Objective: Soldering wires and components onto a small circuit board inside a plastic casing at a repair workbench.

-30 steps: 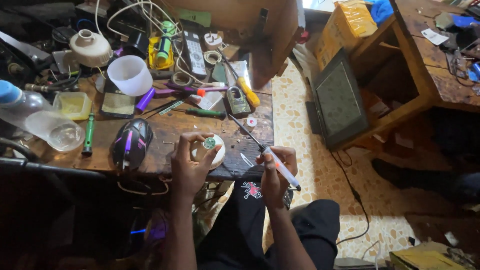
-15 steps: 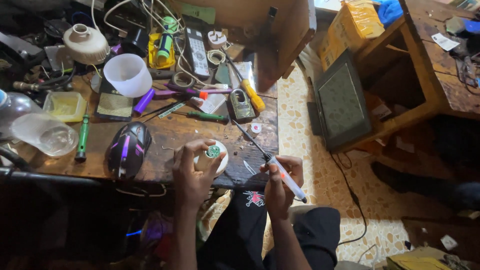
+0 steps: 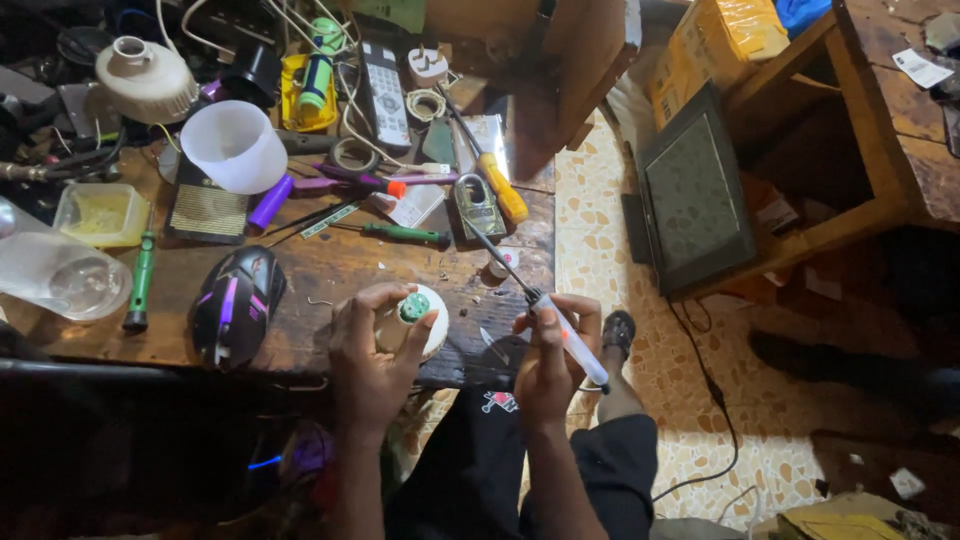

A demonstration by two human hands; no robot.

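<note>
Head view, seated person at a cluttered wooden table. The left hand is closed around a small white round lamp base with a green disc showing at its centre, held just above the table's near edge. The right hand is wrapped around a screwdriver with a clear white handle; its dark shaft slants up and left over the table, the tip near a padlock. The 2 hands are near each other but apart. Left of the left hand lies a black mouse with purple stripes. Farther back stand a white plastic cup, a yellow-handled screwdriver, a green screwdriver and a remote control. On the tiled floor at right leans a dark flat screen.
</note>
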